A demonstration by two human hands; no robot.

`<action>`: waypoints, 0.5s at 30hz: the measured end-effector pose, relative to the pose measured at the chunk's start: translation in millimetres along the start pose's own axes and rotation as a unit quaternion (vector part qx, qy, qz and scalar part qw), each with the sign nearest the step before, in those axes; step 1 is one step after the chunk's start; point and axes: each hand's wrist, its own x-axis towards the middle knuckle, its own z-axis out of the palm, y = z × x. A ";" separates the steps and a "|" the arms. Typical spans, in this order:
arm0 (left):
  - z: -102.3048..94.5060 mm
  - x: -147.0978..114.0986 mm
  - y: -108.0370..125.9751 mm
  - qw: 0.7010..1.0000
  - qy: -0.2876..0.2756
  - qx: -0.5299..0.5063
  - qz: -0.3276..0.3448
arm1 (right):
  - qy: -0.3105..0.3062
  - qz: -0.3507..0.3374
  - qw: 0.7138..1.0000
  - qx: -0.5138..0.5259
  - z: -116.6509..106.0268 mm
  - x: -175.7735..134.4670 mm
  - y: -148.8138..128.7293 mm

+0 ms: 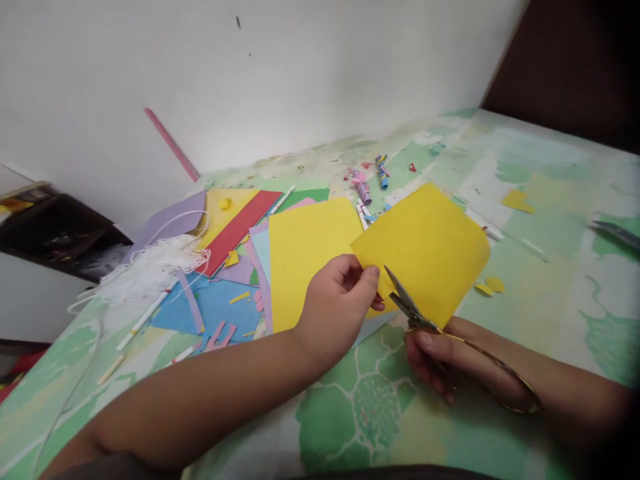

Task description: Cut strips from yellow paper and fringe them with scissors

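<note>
Pinched between the thumb and fingers of my left hand (341,308) is the near-left corner of a yellow paper sheet (425,247), raised at a slant above the table. My right hand (440,357) grips a pair of scissors (415,313) with gold-coloured handles. The blades are parted and sit at the sheet's lower edge, just right of my left fingertips. Behind my left hand lies a second yellow sheet (310,247), on top of pink, light blue and lilac papers. Part of my right fingers is hidden under the scissors.
A tangle of white string (155,267) lies at left beside a red strip (243,230) and blue paper (220,307) with scraps. Two small paper rolls, one purple (363,188) and one blue (383,172), lie at the back. Yellow scraps (493,287) sit at right on the green patterned tablecloth (350,413).
</note>
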 end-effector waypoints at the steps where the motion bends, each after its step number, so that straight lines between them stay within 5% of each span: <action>1: 0.2 2.2 0.7 1.000 -0.001 0.011 0.003 | -0.011 0.002 1.000 0.012 -1.3 -1.2 -0.2; 9: 3.1 -5.5 15.7 1.000 0.012 0.011 -0.006 | 0.003 -0.027 0.999 0.018 0.0 -7.3 -6.1; 15: -3.1 -38.4 3.5 0.986 0.160 -0.039 0.019 | -0.017 -0.058 0.989 0.136 13.2 0.7 3.4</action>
